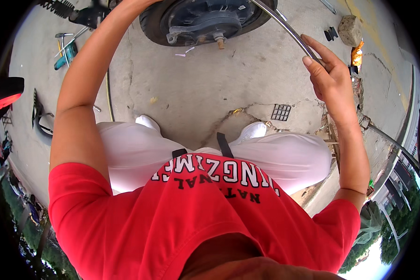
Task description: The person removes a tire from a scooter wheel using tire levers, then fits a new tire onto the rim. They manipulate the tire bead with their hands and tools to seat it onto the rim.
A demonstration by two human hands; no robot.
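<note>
A wheel (198, 22) with a black tyre and a dark hub lies at the top middle, cut off by the upper edge. My right hand (330, 77) grips the near end of a long, shiny metal bar (284, 27), thumb on one side and fingers on the other. The bar slants up and left past the wheel's right side, and its far end is out of sight. My left forearm (100, 51) reaches up to the wheel's left side. Only the edge of my left hand (149, 1) shows at the upper rim, its fingers hidden.
At the upper left lie a teal power tool (69, 55) and a hammer-like tool (63, 35). A stone block (350, 31) and a small black part (331, 34) sit at the upper right. A drain grate (281, 112) is set in the cracked concrete.
</note>
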